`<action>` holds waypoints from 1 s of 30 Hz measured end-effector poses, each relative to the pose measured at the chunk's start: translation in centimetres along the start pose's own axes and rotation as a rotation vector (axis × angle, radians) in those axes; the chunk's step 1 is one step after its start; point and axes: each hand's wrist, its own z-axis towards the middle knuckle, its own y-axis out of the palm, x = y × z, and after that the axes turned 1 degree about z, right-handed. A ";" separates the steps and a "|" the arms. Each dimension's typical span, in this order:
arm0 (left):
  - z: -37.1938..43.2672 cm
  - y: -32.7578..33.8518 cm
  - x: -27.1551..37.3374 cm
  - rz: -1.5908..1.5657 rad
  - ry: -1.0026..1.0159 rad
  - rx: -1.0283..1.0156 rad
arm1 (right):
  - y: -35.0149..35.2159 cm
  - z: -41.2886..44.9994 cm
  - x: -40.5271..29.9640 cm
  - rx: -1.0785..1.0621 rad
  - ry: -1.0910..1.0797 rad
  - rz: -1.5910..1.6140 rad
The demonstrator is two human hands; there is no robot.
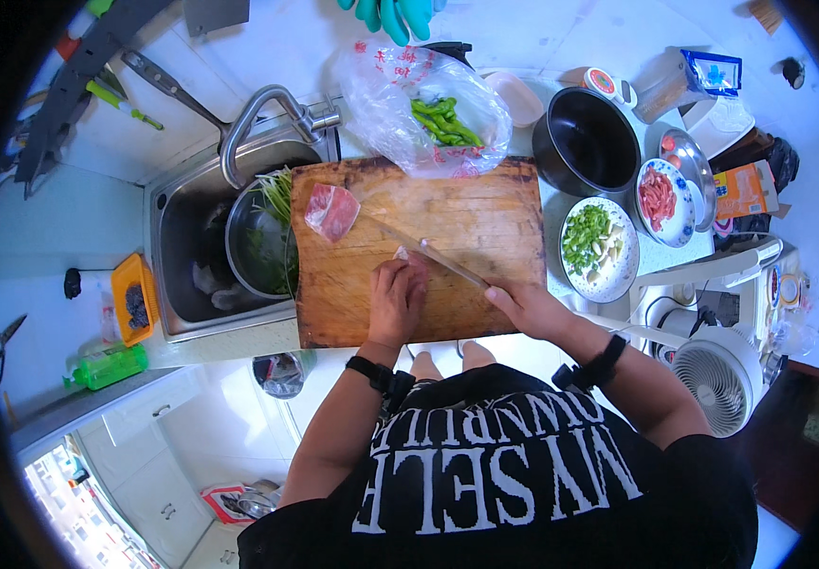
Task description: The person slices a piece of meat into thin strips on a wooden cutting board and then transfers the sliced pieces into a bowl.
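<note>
On a wooden cutting board [491, 213], my left hand [396, 302] presses down with bent fingers on a small piece of raw meat [418, 262], which it partly covers. My right hand [534, 307] grips a knife [445, 262] by its handle. Seen almost edge-on, the blade slants up and left across the board, just beyond my left fingertips. Whether its edge touches the meat cannot be told. A larger block of raw meat [332, 212] with pale patches lies at the board's far left corner, near the blade's far end.
Left is a steel sink [189, 320] with a pot [238, 267] of greens under a faucet [267, 96]. Behind the board sits a plastic bag [374, 107] of green peppers [445, 122]. Rightward stand a black pot [586, 142], a plate [598, 290] of chopped greens, and a bowl [681, 206] of sliced meat.
</note>
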 end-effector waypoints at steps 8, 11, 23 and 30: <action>-0.6 0.6 -0.8 -0.028 -0.081 -0.024 | -1.8 -1.3 -3.2 -0.119 0.091 -0.188; -0.7 0.7 -1.2 -0.022 -0.097 -0.043 | -1.3 -0.9 -3.0 -0.101 0.064 -0.271; -0.1 0.5 -0.1 -0.060 -0.020 0.079 | 1.3 3.9 -2.8 -0.114 0.011 -0.262; -0.2 0.3 0.2 0.033 -0.001 0.061 | -0.5 0.9 0.7 -0.057 -0.096 -0.072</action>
